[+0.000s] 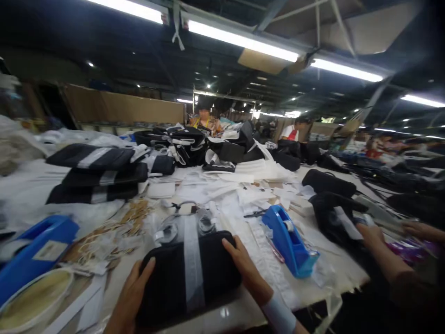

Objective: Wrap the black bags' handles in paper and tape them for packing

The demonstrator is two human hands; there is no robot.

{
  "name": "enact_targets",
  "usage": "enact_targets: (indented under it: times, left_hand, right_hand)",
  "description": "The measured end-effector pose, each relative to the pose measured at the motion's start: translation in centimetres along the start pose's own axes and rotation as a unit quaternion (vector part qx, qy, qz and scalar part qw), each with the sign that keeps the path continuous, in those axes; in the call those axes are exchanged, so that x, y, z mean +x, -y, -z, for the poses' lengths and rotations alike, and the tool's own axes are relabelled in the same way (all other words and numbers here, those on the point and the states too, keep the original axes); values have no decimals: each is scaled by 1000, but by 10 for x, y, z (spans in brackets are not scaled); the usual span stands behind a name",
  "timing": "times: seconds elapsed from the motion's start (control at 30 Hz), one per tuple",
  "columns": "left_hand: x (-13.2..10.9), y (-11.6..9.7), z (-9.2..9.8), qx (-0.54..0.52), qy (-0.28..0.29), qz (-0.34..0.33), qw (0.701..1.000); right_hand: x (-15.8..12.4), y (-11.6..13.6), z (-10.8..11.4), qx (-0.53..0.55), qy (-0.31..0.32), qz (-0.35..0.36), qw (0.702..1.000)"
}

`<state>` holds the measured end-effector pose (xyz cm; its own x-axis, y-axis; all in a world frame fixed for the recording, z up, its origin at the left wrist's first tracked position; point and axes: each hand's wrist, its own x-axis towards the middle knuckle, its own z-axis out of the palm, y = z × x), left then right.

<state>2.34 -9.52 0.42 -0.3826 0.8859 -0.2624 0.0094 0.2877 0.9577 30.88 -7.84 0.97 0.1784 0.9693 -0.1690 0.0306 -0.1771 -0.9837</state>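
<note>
**"What have you got in your hands?"**

"A black case (187, 283) with a white strip (192, 264) running across it. It's at the near edge of the worktop (335, 273), right in front of you and between your hands."

**"How are you holding it?"**

"Your left hand (130, 297) is around the left end, and your right hand (248, 271) is on the far right corner. The fingers (148, 269) of both hands are closed on the case, gripping it from either side."

**"What's close by?"**

"Just past the case there's a clear plastic packet (182, 227) with round pieces inside. A blue tape dispenser (290, 241) stands beside your right hand, and another blue tape dispenser (34, 260) sits farther left, past your left hand. Loose white papers (222, 190) cover the middle of the worktop."

**"Anything else on the worktop?"**

"A stack of black cases (93, 171) lies on the far left. To your right, a co-worker's hand (371, 236) is next to another black case (333, 218)."
</note>
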Motion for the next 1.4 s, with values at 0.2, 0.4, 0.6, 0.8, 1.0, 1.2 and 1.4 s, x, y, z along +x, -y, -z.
enact_targets:
  times: [0.2, 0.4, 0.6, 0.8, 1.0, 1.2, 1.4]
  left_hand:
    - [-13, -35, -11, -135, 77, 95, 983]
    - [-14, -44, -6, -221, 148, 154, 952]
    - [-13, -47, -3, -241, 164, 180, 939]
    - [-9, -44, -1, -236, 157, 146, 948]
    - [-13, -31, -5, -248, 147, 98, 953]
    - [-19, -24, -5, -259, 140, 45, 954]
    - [-21, -15, -1, -262, 122, 31, 957]
  right_hand:
    - [6, 9, 3, 125, 48, -71, 988]
    - [5, 23, 4, 175, 76, -120, 974]
    - [10, 21, 8, 237, 165, -170, 942]
    - [14, 18, 7, 250, 192, -176, 933]
    - [6, 11, -2, 212, 132, -91, 964]
    - [-1, -2, -2, 188, 96, -49, 976]
    - [-6, -13, -1, 167, 87, -26, 982]
